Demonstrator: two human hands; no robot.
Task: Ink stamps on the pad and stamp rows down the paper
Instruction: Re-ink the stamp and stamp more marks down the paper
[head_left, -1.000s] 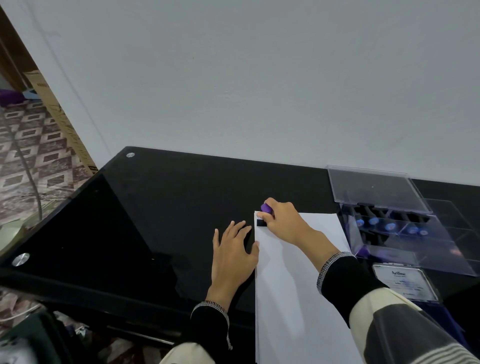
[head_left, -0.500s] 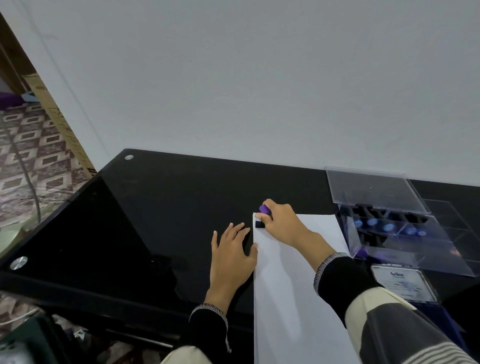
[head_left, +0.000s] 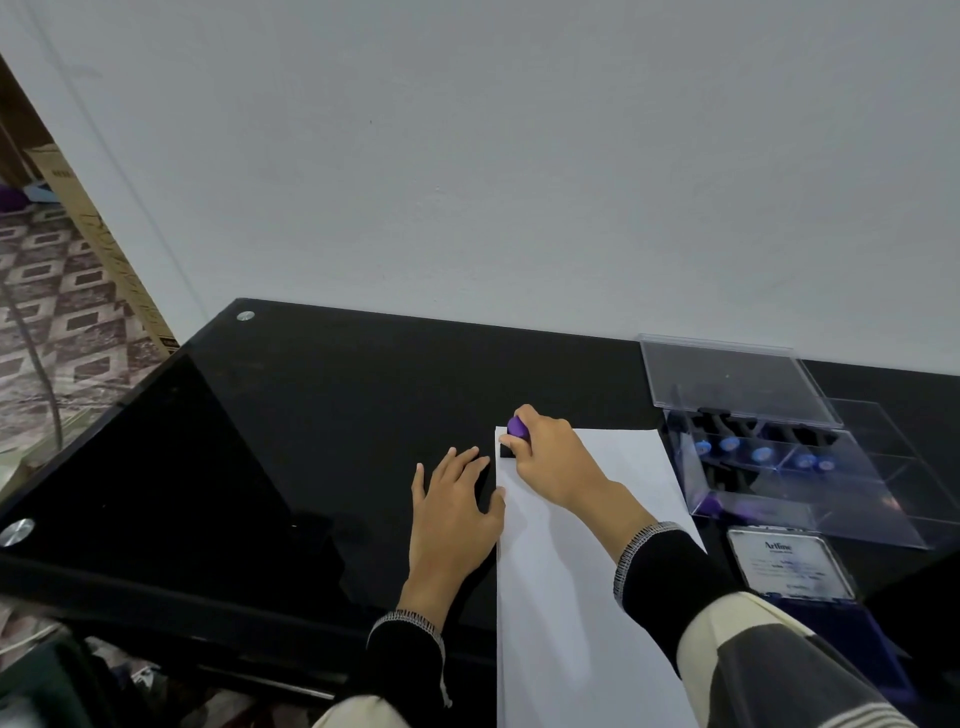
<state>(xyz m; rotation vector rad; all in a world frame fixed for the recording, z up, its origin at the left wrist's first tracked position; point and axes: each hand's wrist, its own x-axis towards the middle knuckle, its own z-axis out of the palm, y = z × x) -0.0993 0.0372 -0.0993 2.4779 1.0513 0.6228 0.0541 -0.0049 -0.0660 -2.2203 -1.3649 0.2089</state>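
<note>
A white sheet of paper (head_left: 566, 597) lies on the black glass table (head_left: 322, 415). My right hand (head_left: 550, 462) grips a small stamp (head_left: 514, 434) with a purple knob and a black base, pressed down on the paper's top left corner. My left hand (head_left: 452, 514) rests flat, fingers spread, on the table beside the paper's left edge, its thumb touching the sheet. The ink pad (head_left: 789, 564), with a white label on its raised lid, sits to the right of the paper. No printed marks are visible on the sheet.
A clear plastic case (head_left: 769, 452) with its lid raised holds several more stamps with blue tops, at the right behind the ink pad. A white wall runs along the table's far edge. The table's left corner drops off to a patterned floor.
Both hands and the stamp stay in place on the paper's top left corner; only the camera has shifted slightly.
</note>
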